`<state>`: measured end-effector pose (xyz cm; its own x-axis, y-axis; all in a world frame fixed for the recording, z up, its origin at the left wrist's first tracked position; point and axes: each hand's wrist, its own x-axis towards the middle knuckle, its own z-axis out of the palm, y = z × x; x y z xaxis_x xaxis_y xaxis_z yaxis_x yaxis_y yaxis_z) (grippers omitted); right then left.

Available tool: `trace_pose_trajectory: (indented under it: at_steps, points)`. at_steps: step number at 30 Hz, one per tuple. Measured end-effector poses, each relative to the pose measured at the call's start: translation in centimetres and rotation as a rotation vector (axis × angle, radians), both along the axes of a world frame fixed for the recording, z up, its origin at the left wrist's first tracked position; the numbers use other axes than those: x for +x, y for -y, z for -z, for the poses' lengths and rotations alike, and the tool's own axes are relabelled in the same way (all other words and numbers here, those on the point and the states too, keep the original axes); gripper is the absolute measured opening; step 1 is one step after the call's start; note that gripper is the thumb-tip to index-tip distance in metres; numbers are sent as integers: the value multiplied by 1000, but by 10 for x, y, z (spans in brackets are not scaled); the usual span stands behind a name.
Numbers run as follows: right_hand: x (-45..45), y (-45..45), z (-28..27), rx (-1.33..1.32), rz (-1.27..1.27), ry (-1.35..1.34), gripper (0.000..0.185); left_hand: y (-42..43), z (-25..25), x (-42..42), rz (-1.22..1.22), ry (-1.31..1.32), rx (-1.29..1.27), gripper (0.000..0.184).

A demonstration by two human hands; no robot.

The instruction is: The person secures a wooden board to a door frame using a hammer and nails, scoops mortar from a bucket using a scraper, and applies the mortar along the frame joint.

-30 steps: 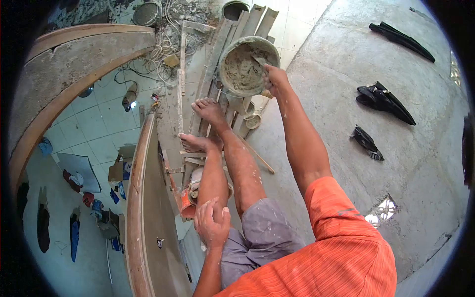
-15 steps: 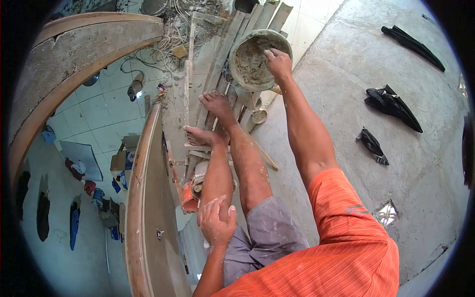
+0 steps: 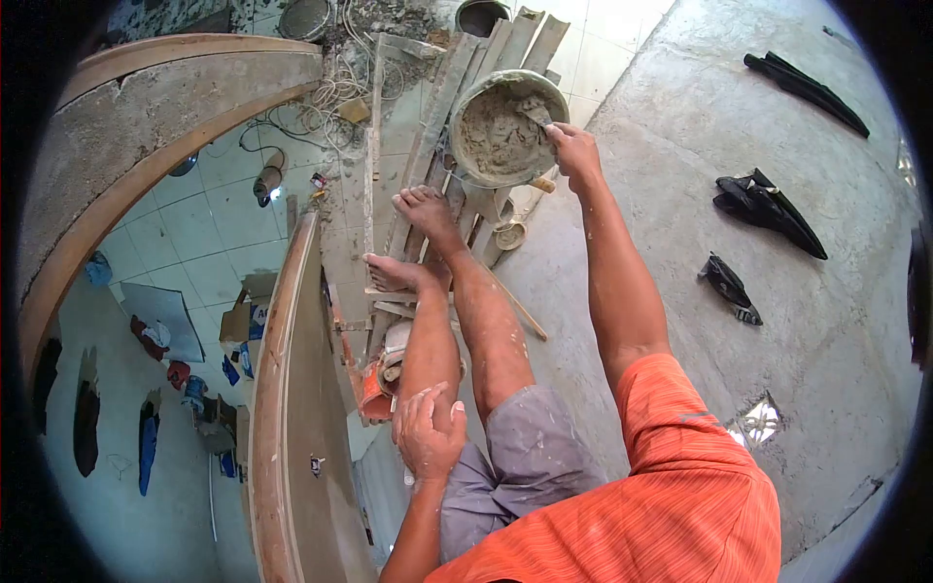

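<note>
My right hand [image 3: 575, 153] is closed on the handle of a trowel [image 3: 535, 111] at the right rim of a bucket. The trowel's blade lies partly in the grey mortar [image 3: 501, 136] inside the bucket [image 3: 466, 168]. My left hand [image 3: 431, 429] rests on my left leg near the knee, its fingers spread and nothing in them. The bucket stands beyond my bare feet, beside long boards.
Long boards [image 3: 442, 102] and a wooden frame [image 3: 370, 175] lie around my feet. A wooden-edged panel [image 3: 279, 369] stands at left. Below my left leg is an orange container [image 3: 375, 394]. Tangled cable [image 3: 335, 87] lies at upper left; dark garments [image 3: 768, 209] hang at right.
My right hand was over the mortar half a second ago; it has moved right and down to the bucket's rim with the trowel. My left hand has stayed on my leg.
</note>
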<state>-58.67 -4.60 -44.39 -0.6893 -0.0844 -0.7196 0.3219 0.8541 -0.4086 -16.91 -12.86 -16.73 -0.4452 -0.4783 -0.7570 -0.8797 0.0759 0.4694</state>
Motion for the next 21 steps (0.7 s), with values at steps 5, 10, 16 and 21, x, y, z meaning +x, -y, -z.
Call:
trace_pose_trajectory:
  at_steps: [5, 10, 16, 21]
  points:
    - [-47, -6, 58, 161, -687, -202, 37, -1, 2, 2, 2, 3, -4, 34]
    - [-68, 12, 79, 133, -726, -64, 38, 0, -1, -1, 9, 6, -4, 36]
    - [-31, 74, 61, 58, -146, 198, 27, 0, 0, -4, 8, 11, -2, 36]
    - [13, 35, 61, -286, 206, 206, 32, 3, -1, -5, 25, 16, -11, 38]
